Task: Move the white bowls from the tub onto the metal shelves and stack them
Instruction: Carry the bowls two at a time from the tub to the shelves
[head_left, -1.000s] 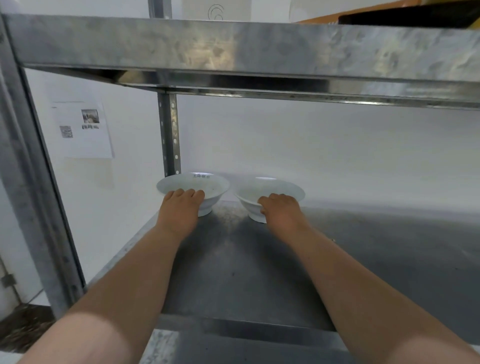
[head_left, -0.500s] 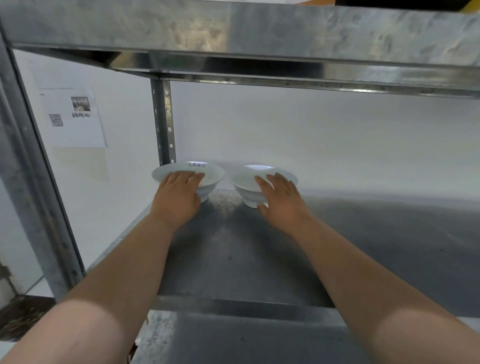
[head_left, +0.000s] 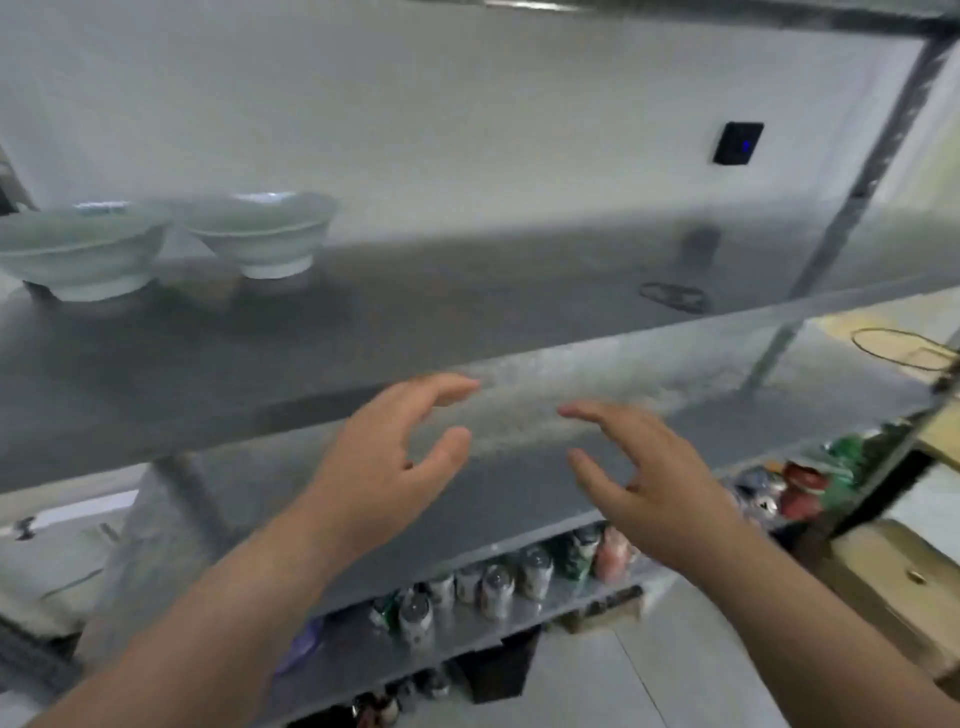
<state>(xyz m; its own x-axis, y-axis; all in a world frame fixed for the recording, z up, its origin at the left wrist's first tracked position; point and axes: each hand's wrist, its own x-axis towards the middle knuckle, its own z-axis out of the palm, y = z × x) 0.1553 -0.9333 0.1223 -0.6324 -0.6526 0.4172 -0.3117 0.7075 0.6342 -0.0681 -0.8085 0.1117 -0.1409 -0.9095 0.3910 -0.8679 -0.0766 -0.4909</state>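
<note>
Two white bowls stand side by side at the far left of the metal shelf (head_left: 467, 312): one bowl (head_left: 78, 254) at the left edge of view, the other bowl (head_left: 265, 234) just right of it. Neither is stacked. My left hand (head_left: 384, 457) and my right hand (head_left: 649, 478) hover in front of the shelf's front edge, well right of the bowls, fingers loosely spread and holding nothing. The tub is not in view. The picture is blurred by motion.
A lower shelf (head_left: 519, 587) carries several cans and jars, with coloured packets (head_left: 810, 478) to the right. A cardboard box (head_left: 893, 587) stands at the lower right. A dark wall device (head_left: 737, 143) hangs behind the rack, and an upright post (head_left: 852, 208) stands on the right.
Both hands have let go of the bowls and drawn back from the shelf. My view has swung right and down, so the bowls now sit at the far left.
</note>
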